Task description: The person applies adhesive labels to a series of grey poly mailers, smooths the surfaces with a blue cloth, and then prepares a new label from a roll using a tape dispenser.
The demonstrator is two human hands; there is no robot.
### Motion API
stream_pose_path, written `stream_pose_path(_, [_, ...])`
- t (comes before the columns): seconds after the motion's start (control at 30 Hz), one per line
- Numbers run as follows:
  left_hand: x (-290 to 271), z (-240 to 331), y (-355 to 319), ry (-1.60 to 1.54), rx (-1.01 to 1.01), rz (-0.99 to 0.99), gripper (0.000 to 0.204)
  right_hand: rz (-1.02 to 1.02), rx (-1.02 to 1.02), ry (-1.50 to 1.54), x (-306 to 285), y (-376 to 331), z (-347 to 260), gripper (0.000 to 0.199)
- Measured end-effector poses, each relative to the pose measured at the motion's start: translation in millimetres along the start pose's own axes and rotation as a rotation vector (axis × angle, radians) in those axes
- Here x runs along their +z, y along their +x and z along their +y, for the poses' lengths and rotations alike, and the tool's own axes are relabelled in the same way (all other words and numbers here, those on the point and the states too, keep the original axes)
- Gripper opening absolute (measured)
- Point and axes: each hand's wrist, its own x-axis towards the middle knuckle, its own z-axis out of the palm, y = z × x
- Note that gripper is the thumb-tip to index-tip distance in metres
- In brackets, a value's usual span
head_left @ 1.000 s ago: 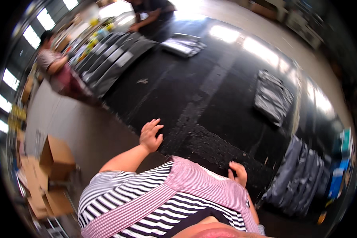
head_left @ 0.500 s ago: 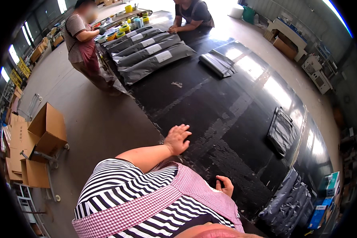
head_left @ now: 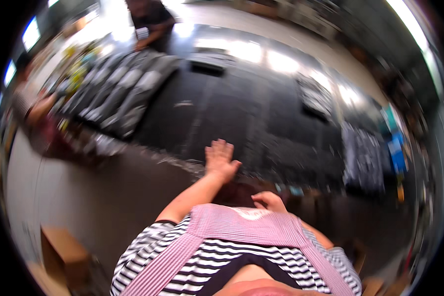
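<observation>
My left hand (head_left: pixel 220 161) lies flat, fingers stretched, on the near edge of a large black table (head_left: pixel 217 121). Nothing is in it. Close to the front of my apron, my right hand (head_left: pixel 270 201) is held just off the table edge. Its fingers are loosely bent, thumb apart, and I see nothing in them. Farther right on the table lies a flat stack of dark plastic bags (head_left: pixel 314 98). Another flat stack (head_left: pixel 209 61) sits at the far side. Head motion blurs much of the picture.
Several filled grey bags (head_left: pixel 145 81) with white labels lie in a row at the left. Dark plastic sheeting (head_left: pixel 362 158) drapes over the right end, beside a blue box (head_left: pixel 397 153). One person (head_left: pixel 150 22) leans at the far side; another (head_left: pixel 39 118) stands left. A cardboard box (head_left: pixel 64 251) stands lower left.
My view has swung to the right, so the table now runs across in front of me. My left hand stays on the table edge, fingers now pointing away from me.
</observation>
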Motion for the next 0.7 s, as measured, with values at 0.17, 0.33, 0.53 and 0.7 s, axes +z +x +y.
stream_pose_path(0.17, [-1.0, 1.7, 4.8, 0.146, -0.031, -0.04, 0.079, -0.087, 0.473, 0.11, -35.9, -56.7, -39.3, 0.028])
stream_pose_path(0.33, [5.5, -6.3, -0.3, 0.221, -0.074, -0.027, 0.08, 0.075, 0.496, 0.177, -56.3, -135.0, -3.7, 0.029])
stream_pose_path(0.53, [26.3, 29.9, -2.4, 0.203, -0.297, 0.079, 0.066, 0.283, 0.621, 0.434, -62.9, -269.6, 99.4, 0.023])
stream_pose_path(0.7, [61.9, 124.6, -51.3, 0.016, -0.074, 0.221, 0.054, 0.187, 0.718, 0.425, -99.1, -332.5, 131.2, 0.029])
